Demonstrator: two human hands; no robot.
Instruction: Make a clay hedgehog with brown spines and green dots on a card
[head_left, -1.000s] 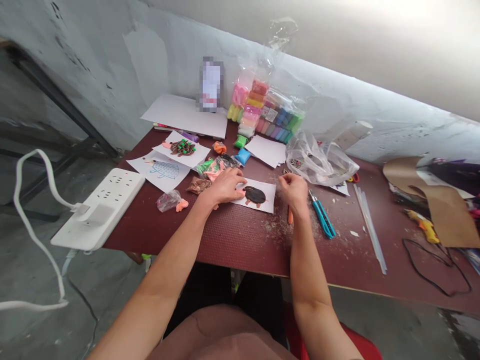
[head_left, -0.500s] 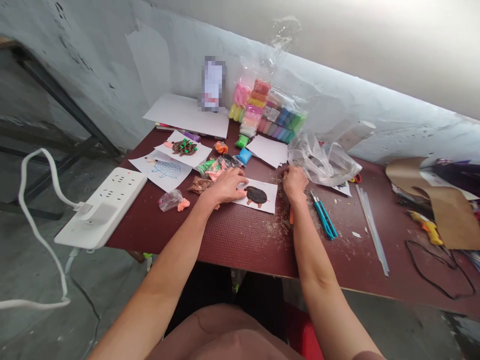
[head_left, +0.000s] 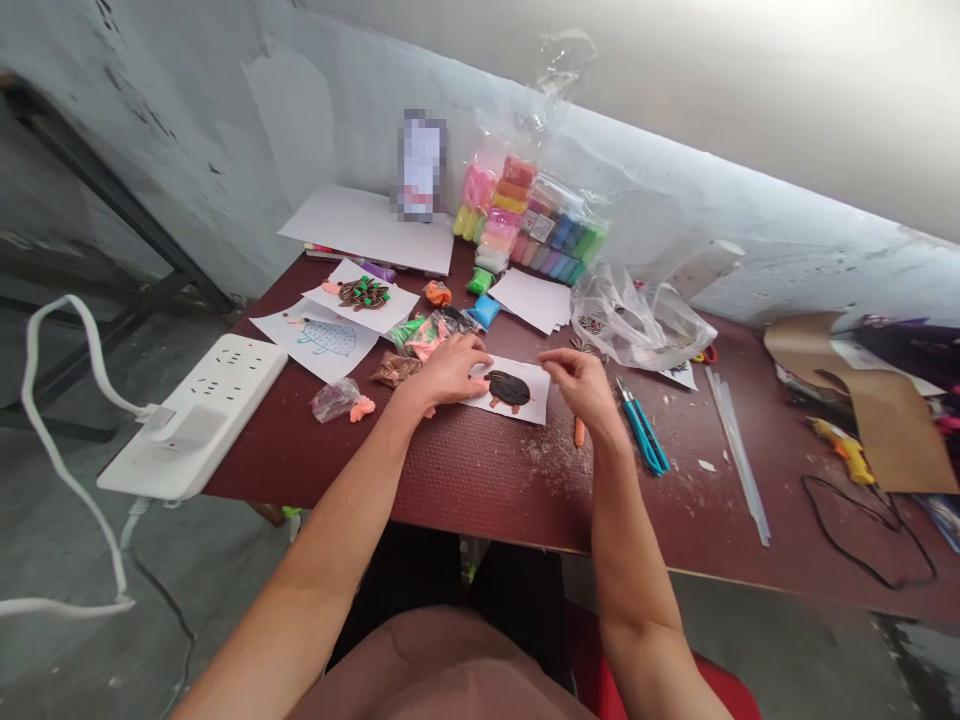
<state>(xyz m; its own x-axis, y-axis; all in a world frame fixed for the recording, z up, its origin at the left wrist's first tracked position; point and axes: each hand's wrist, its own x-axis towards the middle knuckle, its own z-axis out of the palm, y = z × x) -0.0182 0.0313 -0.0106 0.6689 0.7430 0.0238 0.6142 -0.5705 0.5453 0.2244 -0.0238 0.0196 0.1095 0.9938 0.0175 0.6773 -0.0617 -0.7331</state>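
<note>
A white paper card [head_left: 536, 412] lies on the table, bearing a dark oval clay animal [head_left: 510, 388] with brown feet and a pink snout. My left hand [head_left: 450, 370] rests at the card's left edge, thumb and fingers apart and pressing on it. Just above the card's right edge is my right hand [head_left: 574, 378], its thumb and fingertips pinched together; whatever is between them is too small to make out. Behind that hand lies a little heap of striped seeds [head_left: 589, 348], partly covered. An orange stick-like tool [head_left: 579, 432] shows below the right hand, beside a teal-handled cutter [head_left: 645, 432].
Bagged clay [head_left: 396, 368] and a finished seed-covered animal [head_left: 365, 293] lie left, near a hedgehog drawing [head_left: 322, 338]. Clay packs [head_left: 517, 215] and a clear plastic bag [head_left: 637, 320] stand behind. A power strip [head_left: 195, 415] juts over the left edge; a glue gun [head_left: 844, 450] lies right.
My right hand has moved left from the seed heap to the card's right edge, its fingertips pinched, uncovering some seeds and the orange tool. The left hand stays on the card.
</note>
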